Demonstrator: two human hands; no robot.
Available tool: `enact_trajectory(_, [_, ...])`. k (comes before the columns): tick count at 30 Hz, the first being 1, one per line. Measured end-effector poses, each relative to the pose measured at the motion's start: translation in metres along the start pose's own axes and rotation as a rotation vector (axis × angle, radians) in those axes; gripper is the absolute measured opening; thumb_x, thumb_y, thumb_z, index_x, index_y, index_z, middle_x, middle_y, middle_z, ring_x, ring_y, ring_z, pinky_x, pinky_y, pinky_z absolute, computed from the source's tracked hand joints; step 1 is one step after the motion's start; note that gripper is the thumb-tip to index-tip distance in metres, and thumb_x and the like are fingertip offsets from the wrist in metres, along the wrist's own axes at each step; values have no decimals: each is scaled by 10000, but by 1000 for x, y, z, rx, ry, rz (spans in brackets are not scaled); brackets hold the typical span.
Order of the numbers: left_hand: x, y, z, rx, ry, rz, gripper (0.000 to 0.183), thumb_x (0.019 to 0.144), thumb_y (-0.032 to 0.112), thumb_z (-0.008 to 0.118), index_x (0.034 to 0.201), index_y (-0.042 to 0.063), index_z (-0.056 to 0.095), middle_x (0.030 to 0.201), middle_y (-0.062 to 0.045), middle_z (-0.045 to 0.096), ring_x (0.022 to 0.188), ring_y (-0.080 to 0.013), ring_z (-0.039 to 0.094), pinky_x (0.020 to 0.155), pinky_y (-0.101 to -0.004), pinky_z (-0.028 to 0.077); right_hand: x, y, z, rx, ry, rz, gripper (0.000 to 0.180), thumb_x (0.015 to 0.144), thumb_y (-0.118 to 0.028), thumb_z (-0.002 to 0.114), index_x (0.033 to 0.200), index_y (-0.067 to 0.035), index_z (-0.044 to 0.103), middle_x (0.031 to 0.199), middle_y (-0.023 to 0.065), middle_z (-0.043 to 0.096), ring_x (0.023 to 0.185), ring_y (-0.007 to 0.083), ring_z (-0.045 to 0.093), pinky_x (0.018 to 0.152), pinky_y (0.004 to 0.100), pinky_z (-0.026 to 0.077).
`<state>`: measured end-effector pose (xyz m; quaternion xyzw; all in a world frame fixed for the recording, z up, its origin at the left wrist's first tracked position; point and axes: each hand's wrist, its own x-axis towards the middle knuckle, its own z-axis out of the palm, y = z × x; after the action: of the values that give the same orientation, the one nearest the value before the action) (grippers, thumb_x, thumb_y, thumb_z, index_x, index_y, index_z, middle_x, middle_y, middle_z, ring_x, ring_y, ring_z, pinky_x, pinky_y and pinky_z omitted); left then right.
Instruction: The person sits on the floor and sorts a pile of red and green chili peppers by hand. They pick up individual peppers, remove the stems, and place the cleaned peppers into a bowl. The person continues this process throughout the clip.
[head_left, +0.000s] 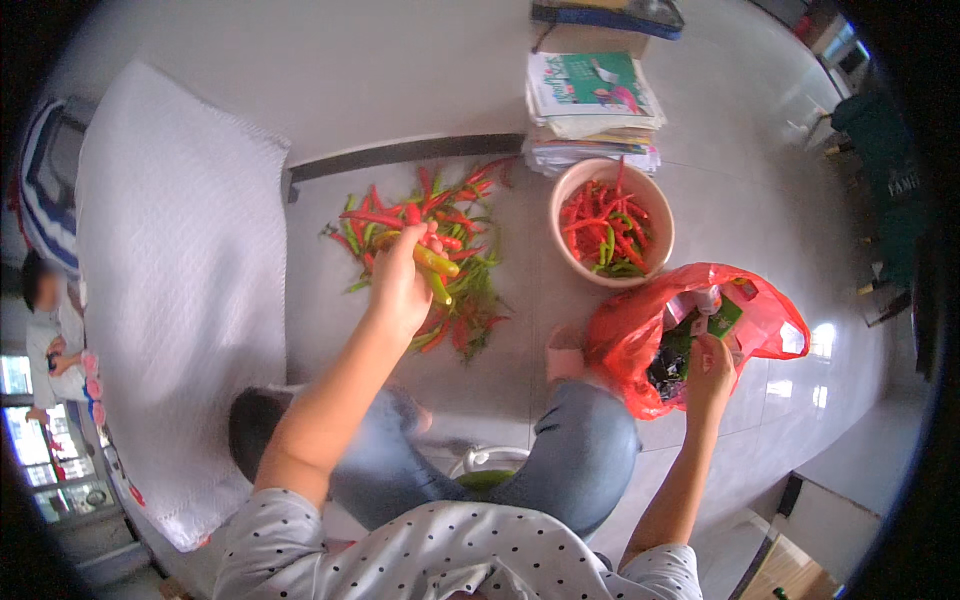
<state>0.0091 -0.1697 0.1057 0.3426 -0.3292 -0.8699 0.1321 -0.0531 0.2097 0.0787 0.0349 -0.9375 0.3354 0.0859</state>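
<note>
My left hand (405, 274) is closed around several chili peppers (435, 261), red and yellow-green, above a loose heap of red and green chilies (469, 307) on the tiled floor. At the right, my right hand (711, 367) reaches over the mouth of a red plastic bag (626, 322), its fingers bent together. A small pale piece lies at those fingertips, and I cannot tell whether it is held or rests in the bag. Inside the bag are a green packet (724, 319), black plastic (669, 371) and crumpled wrappers. A pale pink bucket (556, 225) of mostly red chilies stands behind the bag.
Behind the bucket rises a stack of magazines and papers (592, 124) against the wall. A white-covered piece of furniture (184, 285) borders the left. Another person (56, 337) stands at the far left. My knees frame the near floor, with a white stool rim (495, 454) between them.
</note>
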Motion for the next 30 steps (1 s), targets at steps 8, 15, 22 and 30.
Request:
enact_trajectory(8, [31, -65, 108, 33, -147, 0, 152, 813, 106, 572, 914, 5, 521, 866, -74, 540, 699, -121, 518, 616, -251, 455, 28, -135, 35, 520, -546, -257, 377, 717, -62, 643, 1068, -24, 510, 883, 152, 576, 765, 280, 593, 661, 345, 487])
enact_trajectory(15, [78, -122, 137, 304, -270, -92, 206, 801, 91, 587, 968, 7, 500, 788, -61, 551, 654, -134, 541, 615, -272, 474, 46, -93, 65, 898, -417, 203, 106, 817, -41, 567, 905, 15, 550, 694, 33, 582, 596, 88, 551, 536, 229, 449])
enact_trajectory(22, [136, -198, 141, 115, -235, -393, 113, 775, 2, 552, 872, 36, 503, 706, -55, 535, 594, -148, 535, 532, -285, 457, 61, -43, 77, 940, -199, 264, 157, 838, 25, 511, 994, 27, 488, 889, 49, 558, 799, 91, 552, 715, 211, 455])
enact_trajectory(30, [239, -259, 75, 552, -113, -658, 483, 797, 305, 607, 1207, 112, 438, 1282, -123, 376, 1135, -354, 379, 820, -433, 418, 50, -35, 84, 789, -292, 276, 128, 836, 35, 480, 957, 32, 524, 804, 58, 575, 732, 93, 551, 665, 212, 451])
